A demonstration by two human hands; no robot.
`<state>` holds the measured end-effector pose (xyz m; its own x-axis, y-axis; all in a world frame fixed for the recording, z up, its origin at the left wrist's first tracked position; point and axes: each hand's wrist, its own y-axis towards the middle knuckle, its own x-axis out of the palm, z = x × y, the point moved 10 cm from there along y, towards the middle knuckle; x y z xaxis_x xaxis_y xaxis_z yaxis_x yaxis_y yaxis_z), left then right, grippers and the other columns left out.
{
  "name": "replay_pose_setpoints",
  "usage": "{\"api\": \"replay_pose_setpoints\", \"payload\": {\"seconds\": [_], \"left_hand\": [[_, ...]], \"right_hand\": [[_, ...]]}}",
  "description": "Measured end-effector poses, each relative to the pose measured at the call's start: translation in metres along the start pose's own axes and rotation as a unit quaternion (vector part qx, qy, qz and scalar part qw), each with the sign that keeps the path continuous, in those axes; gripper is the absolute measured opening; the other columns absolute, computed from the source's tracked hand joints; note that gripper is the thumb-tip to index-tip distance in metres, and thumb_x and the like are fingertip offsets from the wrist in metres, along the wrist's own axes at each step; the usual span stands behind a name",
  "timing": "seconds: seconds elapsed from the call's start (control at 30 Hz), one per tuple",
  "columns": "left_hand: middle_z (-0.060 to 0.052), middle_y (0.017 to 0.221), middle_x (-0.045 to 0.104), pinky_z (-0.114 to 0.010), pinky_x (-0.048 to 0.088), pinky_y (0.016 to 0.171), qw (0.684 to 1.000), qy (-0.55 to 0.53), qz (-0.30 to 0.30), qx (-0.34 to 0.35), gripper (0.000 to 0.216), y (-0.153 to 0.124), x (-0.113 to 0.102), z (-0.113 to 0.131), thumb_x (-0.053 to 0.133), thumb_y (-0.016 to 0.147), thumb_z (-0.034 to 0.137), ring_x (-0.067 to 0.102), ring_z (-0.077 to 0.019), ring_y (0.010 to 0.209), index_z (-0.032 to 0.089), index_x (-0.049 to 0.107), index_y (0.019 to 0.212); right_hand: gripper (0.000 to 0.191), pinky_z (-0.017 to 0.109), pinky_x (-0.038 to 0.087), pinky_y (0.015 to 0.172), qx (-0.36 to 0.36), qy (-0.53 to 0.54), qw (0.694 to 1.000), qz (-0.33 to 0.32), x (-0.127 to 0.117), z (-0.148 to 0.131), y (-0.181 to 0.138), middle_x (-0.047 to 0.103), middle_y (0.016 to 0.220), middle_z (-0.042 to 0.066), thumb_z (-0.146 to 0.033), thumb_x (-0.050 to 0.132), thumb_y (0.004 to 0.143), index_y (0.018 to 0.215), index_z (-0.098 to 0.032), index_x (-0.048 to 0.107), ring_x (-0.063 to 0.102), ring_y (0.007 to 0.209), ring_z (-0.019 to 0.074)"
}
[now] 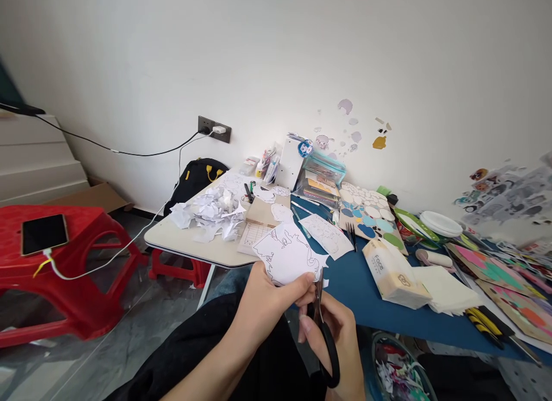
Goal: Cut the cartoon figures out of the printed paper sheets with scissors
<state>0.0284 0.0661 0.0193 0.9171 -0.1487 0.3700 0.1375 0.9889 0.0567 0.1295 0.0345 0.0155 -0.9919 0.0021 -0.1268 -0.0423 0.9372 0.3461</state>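
I had two hands in view, both occupied. The left hand (pixel 271 297) was pinched closed, thumb over fingers, on one drawn sheet (pixel 287 254), which spread out just beyond its fingertips. The right hand (pixel 345 340) was curled round the black handles of one pair of scissors (pixel 331 352), the blades pointing away and lying at the sheet's edge near the left thumb; how far apart the blades stood, I couldn't tell.

I counted two tabletops: one blue table (pixel 345 289) running ahead and to the right of the right hand, and one cream table (pixel 161 234) ahead and left of the left hand. On the cream one I saw one heap of paper scraps (pixel 215 208), too tangled to number. One more drawn sheet, a loose page (pixel 326 237), lay beyond the right hand, and one tissue pack (pixel 394 272) sat to its right.

Well off to the left hand's left I made out two red stools, one large stool (pixel 77 303) and one low stool (pixel 181 269); one phone (pixel 44 234) lay on the larger, one cable plugged in.
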Motion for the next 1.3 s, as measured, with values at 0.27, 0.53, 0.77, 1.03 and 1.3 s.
{"api": "replay_pose_setpoints", "payload": {"seconds": [0.27, 0.53, 0.77, 1.03, 1.3], "left_hand": [[0.002, 0.052, 0.052, -0.025, 0.05, 0.05, 0.999, -0.014, -0.045, -0.008, 0.019, 0.002, 0.004, 0.0, 0.068, 0.073, 0.026, 0.048, -0.0111, 0.048, 0.016, 0.057, 0.061], [0.002, 0.052, 0.053, -0.022, 0.048, 0.051, 1.0, -0.015, -0.026, -0.005, 0.019, 0.0, 0.0, -0.003, 0.069, 0.072, 0.023, 0.048, -0.0108, 0.05, 0.016, 0.055, 0.06], [0.001, 0.055, 0.058, -0.021, 0.046, 0.052, 0.999, -0.041, -0.014, -0.004, 0.016, 0.002, -0.004, -0.005, 0.071, 0.071, 0.021, 0.051, -0.0098, 0.05, 0.014, 0.059, 0.065], [0.0, 0.056, 0.06, -0.021, 0.047, 0.053, 0.998, -0.049, 0.032, 0.012, 0.017, -0.004, -0.007, -0.003, 0.074, 0.068, 0.023, 0.054, -0.0109, 0.052, 0.013, 0.06, 0.066], [0.001, 0.059, 0.061, -0.02, 0.048, 0.055, 0.996, -0.072, 0.038, 0.023, 0.015, -0.005, -0.006, -0.001, 0.075, 0.067, 0.019, 0.055, -0.0107, 0.055, 0.013, 0.061, 0.07]], "right_hand": [[0.006, 0.024, 0.035, 0.046, -0.004, -0.009, 1.0, -0.025, 0.0, 0.002, -0.001, 0.048, 0.053, -0.003, -0.017, 0.059, 0.074, 0.073, -0.017, 0.064, 0.044, 0.044, 0.0119], [0.011, 0.023, 0.033, 0.044, -0.005, -0.003, 1.0, -0.018, 0.0, 0.005, -0.001, 0.048, 0.055, -0.004, -0.011, 0.056, 0.07, 0.074, -0.018, 0.064, 0.04, 0.043, 0.0097], [0.013, 0.023, 0.033, 0.044, -0.01, -0.014, 1.0, -0.011, 0.0, 0.009, -0.002, 0.047, 0.051, -0.005, -0.01, 0.055, 0.071, 0.074, -0.018, 0.065, 0.04, 0.041, 0.0095], [0.018, 0.022, 0.032, 0.043, -0.013, -0.018, 1.0, 0.004, -0.001, 0.012, -0.003, 0.046, 0.048, -0.006, -0.009, 0.053, 0.069, 0.076, -0.018, 0.067, 0.04, 0.041, 0.0097], [0.018, 0.022, 0.034, 0.042, -0.018, -0.048, 0.999, 0.01, -0.001, 0.013, -0.003, 0.047, 0.055, -0.005, -0.008, 0.049, 0.069, 0.072, -0.018, 0.064, 0.043, 0.039, 0.0091]]}}
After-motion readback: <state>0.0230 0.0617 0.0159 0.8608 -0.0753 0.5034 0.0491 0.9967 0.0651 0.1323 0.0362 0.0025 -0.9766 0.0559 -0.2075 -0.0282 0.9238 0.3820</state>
